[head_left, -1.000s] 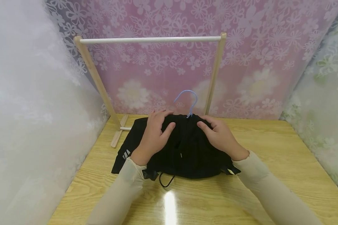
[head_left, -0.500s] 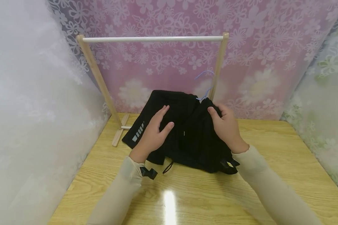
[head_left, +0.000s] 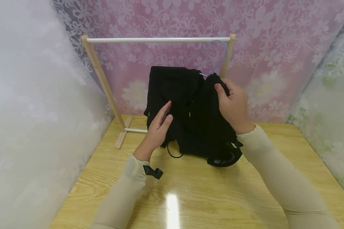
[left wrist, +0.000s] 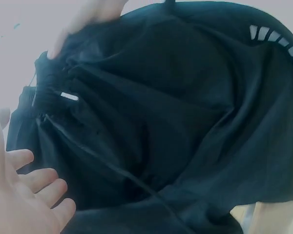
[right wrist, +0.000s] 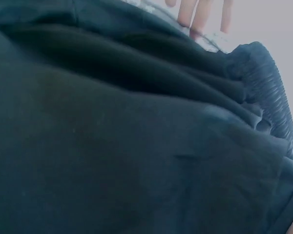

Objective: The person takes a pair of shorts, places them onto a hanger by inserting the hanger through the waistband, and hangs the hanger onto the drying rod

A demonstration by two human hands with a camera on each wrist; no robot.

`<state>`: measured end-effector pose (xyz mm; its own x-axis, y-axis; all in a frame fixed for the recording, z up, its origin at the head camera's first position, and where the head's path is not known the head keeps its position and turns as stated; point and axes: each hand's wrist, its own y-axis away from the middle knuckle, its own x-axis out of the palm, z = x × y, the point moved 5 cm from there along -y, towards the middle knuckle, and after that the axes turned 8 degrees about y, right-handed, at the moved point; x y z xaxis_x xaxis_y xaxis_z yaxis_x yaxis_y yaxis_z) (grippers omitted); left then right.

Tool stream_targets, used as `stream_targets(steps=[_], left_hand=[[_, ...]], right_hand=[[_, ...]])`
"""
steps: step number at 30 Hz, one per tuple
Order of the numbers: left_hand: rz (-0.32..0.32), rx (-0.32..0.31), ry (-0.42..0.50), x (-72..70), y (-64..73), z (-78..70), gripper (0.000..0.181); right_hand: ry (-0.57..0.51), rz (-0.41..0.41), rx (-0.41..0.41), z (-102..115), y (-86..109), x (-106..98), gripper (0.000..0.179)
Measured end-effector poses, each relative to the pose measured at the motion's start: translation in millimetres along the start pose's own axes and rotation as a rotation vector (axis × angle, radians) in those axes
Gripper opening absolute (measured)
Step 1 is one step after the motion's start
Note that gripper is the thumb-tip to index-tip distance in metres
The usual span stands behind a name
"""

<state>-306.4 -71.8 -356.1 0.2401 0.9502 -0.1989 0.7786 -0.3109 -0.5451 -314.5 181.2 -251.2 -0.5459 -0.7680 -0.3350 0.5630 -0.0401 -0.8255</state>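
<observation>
A pair of black shorts [head_left: 177, 92] with an elastic waistband [right wrist: 266, 87] hangs off a light blue hanger [head_left: 226, 52]. The hanger's hook overlaps the rack's white bar near its right end in the head view. My right hand [head_left: 235, 103] grips the right end of the waistband, thumb in front and fingers behind. At the lower left of the shorts is my left hand [head_left: 154, 135], its fingers extended and spread from the thumb. The left wrist view shows its loosely bent fingers [left wrist: 44, 185] beside the cloth. A drawstring [left wrist: 127, 173] runs down the front.
A wooden rack post [head_left: 103, 82] stands at the left, its foot [head_left: 123, 135] on the wood-grain table [head_left: 149, 200]. The white top bar [head_left: 157, 40] spans to the right post. Floral curtains [head_left: 263, 63] enclose the back and sides. A black mount [head_left: 153, 171] sits at my left cuff.
The shorts and hanger have risen from the table toward the bar and shifted right in my right hand. My left hand has come off the waistband and now sits lower beside the shorts.
</observation>
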Motion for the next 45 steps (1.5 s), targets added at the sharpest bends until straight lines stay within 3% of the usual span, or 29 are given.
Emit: stream_targets(steps=[9, 15, 26, 31, 35, 39, 42, 45], left_hand=[[0.003, 0.015, 0.016, -5.9, 2.2, -3.9, 0.065], [0.000, 0.009, 0.023, -10.4, 7.2, -0.4, 0.065], [0.016, -0.047, 0.023, -12.3, 18.7, 17.1, 0.055], [0.034, -0.048, -0.001, -12.0, 19.4, 20.0, 0.055], [0.050, -0.043, -0.016, -5.7, 17.9, 21.3, 0.058], [0.088, -0.037, -0.058, 1.1, 17.4, 22.0, 0.056], [0.172, -0.067, -0.120, 8.9, 19.3, 23.2, 0.055], [0.308, -0.114, -0.196, 16.7, 25.1, 28.0, 0.051]], right_hand=[[0.129, 0.066, -0.049, 19.1, -50.6, 19.4, 0.025], [0.177, 0.162, -0.024, 24.7, -78.5, 42.2, 0.030], [0.213, 0.345, -0.080, 25.1, -77.3, 90.5, 0.032], [0.244, 0.474, -0.034, 20.7, -73.1, 110.7, 0.040], [0.217, 0.501, 0.003, 18.0, -68.9, 108.8, 0.041], [0.173, 0.509, 0.010, 15.0, -63.3, 94.3, 0.040], [0.130, 0.483, 0.001, 9.7, -56.9, 73.9, 0.037], [0.088, 0.428, 0.005, -7.3, -39.4, 45.8, 0.030]])
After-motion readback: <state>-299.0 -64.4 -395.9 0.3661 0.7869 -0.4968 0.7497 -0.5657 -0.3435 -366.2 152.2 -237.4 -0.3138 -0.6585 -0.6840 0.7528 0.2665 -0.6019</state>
